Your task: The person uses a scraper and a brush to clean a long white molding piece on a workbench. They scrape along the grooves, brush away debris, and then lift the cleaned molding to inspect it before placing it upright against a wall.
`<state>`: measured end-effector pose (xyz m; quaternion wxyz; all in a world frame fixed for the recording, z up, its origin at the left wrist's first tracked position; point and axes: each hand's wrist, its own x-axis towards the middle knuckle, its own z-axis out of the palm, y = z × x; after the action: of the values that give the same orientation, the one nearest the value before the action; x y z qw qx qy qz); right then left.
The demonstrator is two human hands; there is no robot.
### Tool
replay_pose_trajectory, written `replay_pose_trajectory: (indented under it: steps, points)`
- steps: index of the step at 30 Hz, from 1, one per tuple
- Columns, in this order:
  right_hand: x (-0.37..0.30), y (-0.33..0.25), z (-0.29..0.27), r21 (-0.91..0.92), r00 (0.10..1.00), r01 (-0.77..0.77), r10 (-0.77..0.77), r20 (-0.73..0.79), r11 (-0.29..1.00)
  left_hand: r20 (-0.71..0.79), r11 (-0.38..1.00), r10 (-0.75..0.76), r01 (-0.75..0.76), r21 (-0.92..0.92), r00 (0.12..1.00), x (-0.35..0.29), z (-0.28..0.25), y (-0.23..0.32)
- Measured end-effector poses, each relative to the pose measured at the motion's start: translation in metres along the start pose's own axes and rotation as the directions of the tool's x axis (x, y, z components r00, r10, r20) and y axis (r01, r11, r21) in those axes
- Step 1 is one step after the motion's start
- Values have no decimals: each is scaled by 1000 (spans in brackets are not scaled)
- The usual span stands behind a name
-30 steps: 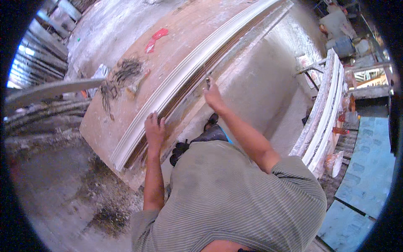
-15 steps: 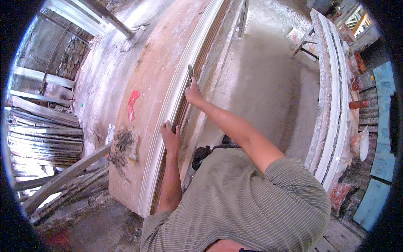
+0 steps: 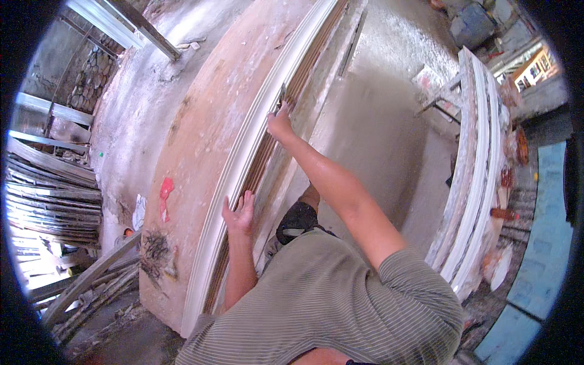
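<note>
A long white ribbed moulding (image 3: 234, 159) lies along the right edge of a tan, worn board table (image 3: 201, 121). Beside it run brown, grooved layers (image 3: 260, 159). My right hand (image 3: 280, 123) is closed around a small scraper (image 3: 282, 94) with a thin dark blade, over the upper part of the moulding. Its handle is mostly hidden in my fingers. Nearer to me, my left hand (image 3: 239, 213) is at the moulding's right edge, palm turned up and fingers apart, with nothing in it. Whether it touches the moulding I cannot tell.
A red scrap (image 3: 165, 193) and a dark tangle of fibres (image 3: 156, 252) lie on the table. On the right, a bench carries long white mouldings (image 3: 477, 176). Stacked poles (image 3: 55, 201) stand at left, with a slanting timber (image 3: 91, 277) near the table's corner.
My right hand has drawn the scraper slightly nearer, and the blade has tilted. My left hand has turned palm up and its fingers have spread. The whole view has shifted, with a leg now showing.
</note>
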<state>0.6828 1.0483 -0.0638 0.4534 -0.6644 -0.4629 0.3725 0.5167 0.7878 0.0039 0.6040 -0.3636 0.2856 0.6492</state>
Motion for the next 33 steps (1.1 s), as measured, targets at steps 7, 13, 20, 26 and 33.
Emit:
replay_pose_trajectory:
  steps: [7, 13, 20, 26, 33]
  points:
    - [150, 9, -32, 34, 991, -81, 77, 106, 996, -380, 984, 119, -161, -82, 917, 73, 43, 8]
    - [188, 1, -36, 72, 992, -14, 4, 126, 997, -545, 930, 287, -365, -38, 788, 88, 66, -17]
    - [287, -77, -100, -24, 970, -190, 191, 147, 982, -25, 520, 756, -578, 629, 654, 157, -56, 29]
    - [394, -72, -137, -369, 822, 563, -548, 155, 740, -585, 585, 741, -746, 320, 330, 144, 10, 20]
    - [419, 26, -208, -392, 526, 849, -498, 690, 354, -665, 309, 736, -811, 497, -128, 137, 71, -31]
